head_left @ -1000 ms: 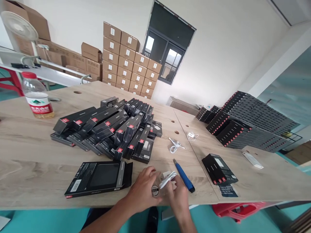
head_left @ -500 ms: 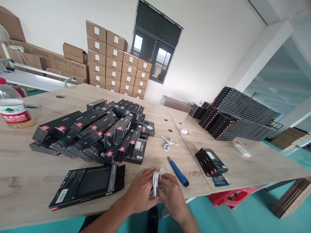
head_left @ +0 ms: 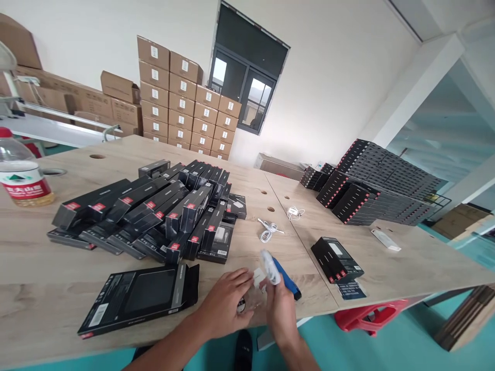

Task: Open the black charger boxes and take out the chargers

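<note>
In my right hand [head_left: 280, 312] is a coiled white cable [head_left: 270, 267], pinched at its lower end and partly over the blue utility knife [head_left: 286, 281] on the table. My left hand [head_left: 226, 301] curls around a piece of clear plastic packaging [head_left: 253, 298] at the table's front edge; its exact shape is hard to make out. A small white piece [head_left: 258, 277] shows just behind the plastic. To the left of my hands lies a flat black box [head_left: 149, 291] with its end flap open.
Black retail boxes [head_left: 154, 203] are piled at the left, near a bottle [head_left: 25, 180]. Two white cables [head_left: 269, 232] lie mid-table. A black box pair [head_left: 336, 257] stands at right, with large stacks [head_left: 382, 180] behind. A red stool [head_left: 369, 314] is below the edge.
My right hand has drawn the coiled white cable away from the left hand, up and to the right. The left hand stays nearly in place, with the clear plastic now more visible.
</note>
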A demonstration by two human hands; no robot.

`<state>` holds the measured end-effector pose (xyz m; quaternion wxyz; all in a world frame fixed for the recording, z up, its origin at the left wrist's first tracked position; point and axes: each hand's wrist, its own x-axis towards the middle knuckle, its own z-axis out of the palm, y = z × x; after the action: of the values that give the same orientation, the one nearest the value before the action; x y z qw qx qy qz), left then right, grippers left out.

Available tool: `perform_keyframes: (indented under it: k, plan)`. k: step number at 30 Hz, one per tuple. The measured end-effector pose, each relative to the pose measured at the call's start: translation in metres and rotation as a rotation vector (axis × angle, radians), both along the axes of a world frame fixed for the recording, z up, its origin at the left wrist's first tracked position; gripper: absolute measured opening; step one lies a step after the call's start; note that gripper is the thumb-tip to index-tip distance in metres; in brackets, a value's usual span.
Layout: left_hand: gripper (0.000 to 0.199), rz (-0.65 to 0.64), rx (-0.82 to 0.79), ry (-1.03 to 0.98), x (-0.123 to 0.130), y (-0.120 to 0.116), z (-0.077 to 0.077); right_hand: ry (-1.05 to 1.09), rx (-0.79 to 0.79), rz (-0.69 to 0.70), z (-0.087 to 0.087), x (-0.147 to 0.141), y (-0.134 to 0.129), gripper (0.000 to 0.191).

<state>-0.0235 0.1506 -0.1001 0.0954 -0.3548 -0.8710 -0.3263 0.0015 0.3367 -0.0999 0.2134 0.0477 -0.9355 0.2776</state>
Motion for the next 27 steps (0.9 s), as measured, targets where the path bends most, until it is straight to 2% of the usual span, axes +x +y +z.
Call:
perform_keyframes:
  k: [2, 4, 8, 11, 14, 16, 18, 19, 21, 24, 27]
  plan:
    - [0.067, -0.004, -0.048, -0.012, 0.001, -0.001, -0.001, 0.027, -0.185, 0.009, 0.006, -0.008, 0.006, 0.034]
    - [0.068, -0.014, -0.048, -0.006, 0.002, -0.002, -0.002, 0.007, -0.269, 0.012, 0.020, -0.026, 0.011, 0.039]
    - [0.070, -0.035, -0.016, 0.018, 0.000, -0.006, -0.005, -0.075, -0.165, -0.085, 0.061, -0.079, 0.024, 0.038]
    - [0.072, -0.037, 0.037, 0.050, 0.003, -0.009, -0.006, -0.050, -0.121, -0.122, 0.074, -0.100, 0.033, 0.032]
    - [0.074, -0.075, 0.054, 0.115, 0.018, -0.021, 0.002, -0.060, -0.129, 0.000, 0.061, -0.083, 0.031, 0.037]
    - [0.069, -0.051, 0.040, 0.146, 0.033, -0.037, 0.012, -0.140, -0.120, 0.234, 0.045, -0.059, 0.026, 0.049]
    - [0.055, 0.069, 0.010, 0.134, 0.047, -0.061, 0.025, -0.292, -0.042, 0.444, 0.034, -0.035, 0.019, 0.075]
    - [0.046, 0.155, -0.016, 0.107, 0.051, -0.076, 0.033, -0.362, 0.014, 0.497, 0.032, -0.025, 0.015, 0.086]
    - [0.035, 0.290, -0.114, 0.014, 0.052, -0.107, 0.046, -0.456, 0.117, 0.500, 0.035, -0.016, 0.008, 0.094]
    - [0.054, 0.376, -0.328, -0.147, 0.043, -0.143, 0.056, -0.483, 0.193, 0.466, 0.047, -0.020, 0.005, 0.092]
    - [0.072, 0.356, -0.488, -0.226, 0.035, -0.156, 0.055, -0.511, 0.245, 0.444, 0.055, -0.030, 0.009, 0.096]
